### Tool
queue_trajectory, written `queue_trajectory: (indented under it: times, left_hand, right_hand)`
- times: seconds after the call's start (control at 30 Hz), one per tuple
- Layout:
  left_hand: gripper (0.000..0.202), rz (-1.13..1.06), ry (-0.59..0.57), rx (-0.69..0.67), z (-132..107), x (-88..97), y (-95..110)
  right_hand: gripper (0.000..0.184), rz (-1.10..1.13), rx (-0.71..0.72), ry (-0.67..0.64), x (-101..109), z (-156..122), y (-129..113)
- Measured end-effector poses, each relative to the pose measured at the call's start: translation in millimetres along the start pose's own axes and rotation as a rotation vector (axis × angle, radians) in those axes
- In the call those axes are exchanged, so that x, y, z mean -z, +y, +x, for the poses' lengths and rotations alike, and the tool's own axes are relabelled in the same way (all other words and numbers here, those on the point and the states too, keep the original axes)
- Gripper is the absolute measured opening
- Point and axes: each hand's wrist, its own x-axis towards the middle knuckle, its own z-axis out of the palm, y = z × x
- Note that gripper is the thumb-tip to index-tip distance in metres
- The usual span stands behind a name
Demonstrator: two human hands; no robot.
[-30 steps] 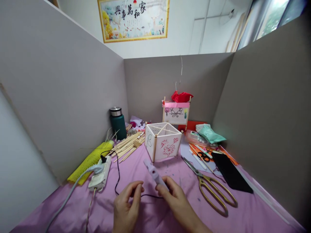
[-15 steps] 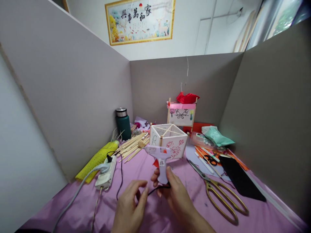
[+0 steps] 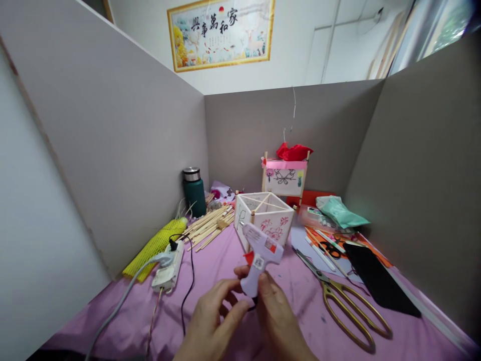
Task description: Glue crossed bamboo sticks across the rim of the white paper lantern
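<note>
A pale lilac glue gun (image 3: 259, 258) with a red trigger is held upright in front of me, its nozzle pointing up and left. My right hand (image 3: 280, 313) grips the handle from the right, thumb along its side. From the left, my left hand (image 3: 218, 316) closes around the handle's lower end, its fingertips partly hidden behind it. A black cord (image 3: 191, 281) runs to a white power strip (image 3: 168, 273). Just behind the gun stands a white lantern-like box (image 3: 276, 225) with stick edges, crossed sticks on top and red flower drawings.
Thin wooden sticks (image 3: 206, 228), yellow netting (image 3: 150, 250) and a green bottle (image 3: 194, 193) lie or stand at left. Large gold-handled scissors (image 3: 338, 296), a black phone-like slab (image 3: 379, 278) and pens (image 3: 319, 253) lie right. A decorated hanging frame (image 3: 285, 180) stands behind. Grey panels (image 3: 285, 120) enclose the table.
The glue gun has tilted, its back end swinging down to the right. My left hand has moved right, from beside the cord to the handle's lower end. The view has shifted slightly.
</note>
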Motion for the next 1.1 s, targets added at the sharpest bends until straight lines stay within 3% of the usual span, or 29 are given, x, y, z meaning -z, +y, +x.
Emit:
queue_trajectory:
  times: [0.13,0.33,0.47,0.57,0.67,0.77,0.9,0.97,1.1]
  left_hand:
    - [0.034,-0.061,0.015,0.062,7,-9.8,-6]
    - [0.044,0.020,0.191,0.109,16,-16.3,-15]
    - [0.040,0.054,0.262,0.063,31,-7.9,-22]
    - [0.042,0.268,0.375,0.130,56,8.2,-29]
    - [0.035,0.632,0.469,0.259,93,25.9,-36]
    - [0.037,0.702,0.492,0.345,136,36.0,-44]
    - [0.040,0.754,0.510,0.443,178,36.5,-56]
    - [0.040,0.776,0.515,0.490,189,35.4,-64]
    - [0.038,0.798,0.517,0.558,193,36.4,-82]
  right_hand:
    - [0.045,0.045,-0.057,0.038,-10,-3,9]
    - [0.045,0.087,-0.102,-0.017,-20,16,5]
    - [0.051,-0.062,-0.068,-0.079,-26,33,4]
    - [0.061,-0.208,-0.081,-0.071,-26,37,6]
    - [0.060,-0.297,-0.126,-0.034,-20,34,13]
    - [0.050,-0.326,-0.181,-0.023,-10,31,20]
    - [0.036,-0.373,-0.231,-0.096,6,27,18]
    - [0.027,-0.502,-0.169,-0.140,16,22,10]
    - [0.022,-1.026,0.122,-0.112,45,9,-13]
